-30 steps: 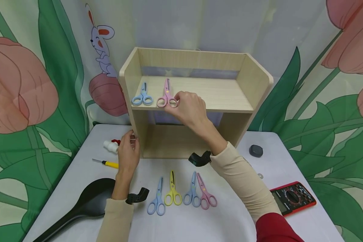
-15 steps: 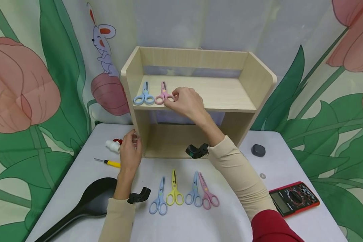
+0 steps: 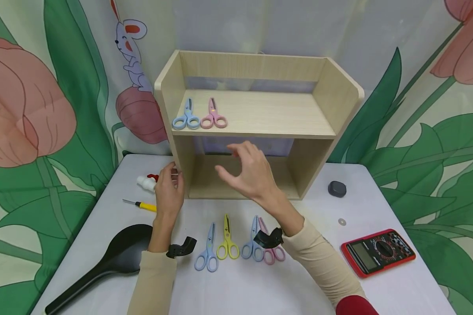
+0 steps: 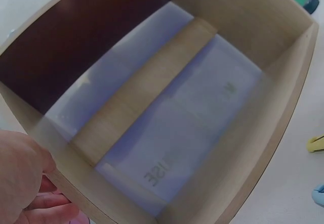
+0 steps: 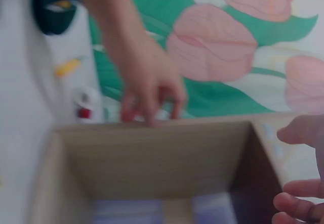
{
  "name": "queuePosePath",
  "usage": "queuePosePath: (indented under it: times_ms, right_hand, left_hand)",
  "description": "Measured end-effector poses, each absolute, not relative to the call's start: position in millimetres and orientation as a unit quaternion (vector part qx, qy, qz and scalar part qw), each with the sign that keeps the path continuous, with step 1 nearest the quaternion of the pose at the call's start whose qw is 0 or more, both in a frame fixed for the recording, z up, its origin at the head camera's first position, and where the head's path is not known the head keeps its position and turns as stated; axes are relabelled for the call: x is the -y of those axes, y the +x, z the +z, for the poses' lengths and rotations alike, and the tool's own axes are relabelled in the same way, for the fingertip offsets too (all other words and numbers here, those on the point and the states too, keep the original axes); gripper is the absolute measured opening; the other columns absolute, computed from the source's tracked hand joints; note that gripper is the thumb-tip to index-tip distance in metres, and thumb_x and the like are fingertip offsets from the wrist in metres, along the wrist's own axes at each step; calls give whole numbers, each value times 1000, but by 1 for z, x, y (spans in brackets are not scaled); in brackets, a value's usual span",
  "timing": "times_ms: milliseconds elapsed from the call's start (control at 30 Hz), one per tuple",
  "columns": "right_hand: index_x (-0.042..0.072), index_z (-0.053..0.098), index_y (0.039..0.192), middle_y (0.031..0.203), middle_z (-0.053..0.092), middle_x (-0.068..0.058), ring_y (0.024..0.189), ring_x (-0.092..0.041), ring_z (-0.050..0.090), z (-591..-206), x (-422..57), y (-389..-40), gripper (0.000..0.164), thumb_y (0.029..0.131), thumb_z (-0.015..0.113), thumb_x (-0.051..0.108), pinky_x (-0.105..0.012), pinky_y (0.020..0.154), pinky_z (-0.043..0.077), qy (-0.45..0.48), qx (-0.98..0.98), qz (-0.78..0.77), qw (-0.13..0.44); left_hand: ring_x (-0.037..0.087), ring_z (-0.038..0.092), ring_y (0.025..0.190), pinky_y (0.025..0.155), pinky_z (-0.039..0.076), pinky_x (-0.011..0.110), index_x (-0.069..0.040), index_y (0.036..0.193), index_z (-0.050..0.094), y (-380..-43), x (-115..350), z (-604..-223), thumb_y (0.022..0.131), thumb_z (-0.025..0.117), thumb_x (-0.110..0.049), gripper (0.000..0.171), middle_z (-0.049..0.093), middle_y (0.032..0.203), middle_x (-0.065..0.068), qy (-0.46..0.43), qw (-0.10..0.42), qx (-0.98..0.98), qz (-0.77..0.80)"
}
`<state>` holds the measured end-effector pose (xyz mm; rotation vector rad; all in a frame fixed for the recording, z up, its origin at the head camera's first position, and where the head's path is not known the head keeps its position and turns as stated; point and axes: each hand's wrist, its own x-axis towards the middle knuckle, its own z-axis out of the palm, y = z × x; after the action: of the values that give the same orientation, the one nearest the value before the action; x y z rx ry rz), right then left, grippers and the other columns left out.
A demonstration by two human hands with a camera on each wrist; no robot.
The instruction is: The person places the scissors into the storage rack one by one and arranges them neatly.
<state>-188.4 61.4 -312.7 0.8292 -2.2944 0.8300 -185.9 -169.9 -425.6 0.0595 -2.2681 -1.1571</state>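
A light wooden two-tier shelf (image 3: pixel 256 114) stands at the back of the table. On its upper board, at the left, lie blue scissors (image 3: pixel 187 118) and pink scissors (image 3: pixel 213 117) side by side, tips to the back. My right hand (image 3: pixel 252 175) is in front of the lower compartment, thumb and fingers spread, holding nothing. My left hand (image 3: pixel 168 192) holds the front edge of the shelf's left side panel, thumb by the edge and fingers along the outside. In front of the shelf lie blue scissors (image 3: pixel 208 251), yellow scissors (image 3: pixel 227 240), more blue scissors (image 3: pixel 253 245) and pink scissors (image 3: pixel 275 254), partly behind the right wrist camera.
Left on the table are a black ladle-like utensil (image 3: pixel 128 249), a yellow-handled screwdriver (image 3: pixel 143 205) and a white fitting with a red part (image 3: pixel 146 182). At the right lie a red-framed multimeter (image 3: pixel 378 252), a black rounded object (image 3: pixel 337 189) and a small disc (image 3: pixel 342 222).
My right hand let go of the pink scissors, after shifting them slightly left on the upper board, and came down toward me. My left hand stayed at the shelf's side.
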Motion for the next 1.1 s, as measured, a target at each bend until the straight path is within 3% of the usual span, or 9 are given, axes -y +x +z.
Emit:
queuePosePath:
  times_ms: [233, 467, 600, 700, 833, 967, 1100]
  right_hand:
    - [7, 62, 126, 107, 65, -6, 97, -21, 59, -381, -77, -153, 62, 80, 76, 46, -38, 84, 52, 297, 899, 271, 172]
    - [7, 62, 127, 109, 63, -3, 99, -19, 60, -435, -88, -125, 67, 78, 78, 50, -36, 85, 52, 284, 924, 243, 80]
    - [7, 62, 129, 114, 61, -4, 103, -21, 62, -460, -90, -114, 75, 75, 79, 55, -50, 100, 49, 279, 936, 212, 33]
    - [7, 63, 128, 113, 59, -3, 99, -19, 60, -473, -91, -108, 76, 72, 79, 57, -48, 99, 49, 285, 942, 176, 10]
    - [8, 70, 117, 103, 60, -1, 89, -15, 54, -483, -92, -103, 60, 77, 78, 51, -32, 78, 48, 306, 942, 139, 19]
    - [8, 76, 102, 89, 65, 1, 80, -14, 57, -486, -91, -104, 38, 80, 77, 38, -28, 69, 45, 321, 936, 128, 70]
    - [10, 75, 91, 77, 64, 4, 68, -13, 58, -485, -90, -108, 29, 74, 76, 34, -27, 59, 45, 324, 933, 121, 100]
  left_hand:
    - [36, 65, 102, 91, 59, 49, 0, 137, 50, -186, 170, -425, 100, 59, -13, 40, 59, 121, 24, 22, 291, 849, -440]
    - [36, 65, 101, 91, 59, 48, 1, 138, 49, -188, 171, -425, 101, 58, -13, 41, 59, 121, 24, 20, 288, 846, -448]
    - [36, 65, 102, 91, 59, 48, 1, 138, 49, -188, 172, -425, 101, 58, -13, 41, 59, 121, 24, 22, 286, 847, -447]
    - [36, 65, 102, 91, 59, 48, 2, 138, 49, -188, 172, -426, 101, 58, -12, 41, 59, 120, 24, 20, 287, 847, -447]
    - [36, 65, 101, 91, 59, 48, 1, 137, 50, -187, 171, -426, 101, 59, -13, 40, 59, 120, 24, 19, 289, 848, -444]
    - [36, 65, 101, 91, 59, 48, 0, 137, 50, -186, 171, -426, 101, 59, -14, 40, 59, 120, 24, 21, 288, 849, -443]
    - [36, 65, 101, 91, 59, 49, 0, 137, 50, -186, 170, -425, 101, 59, -14, 40, 59, 119, 24, 21, 289, 848, -444]
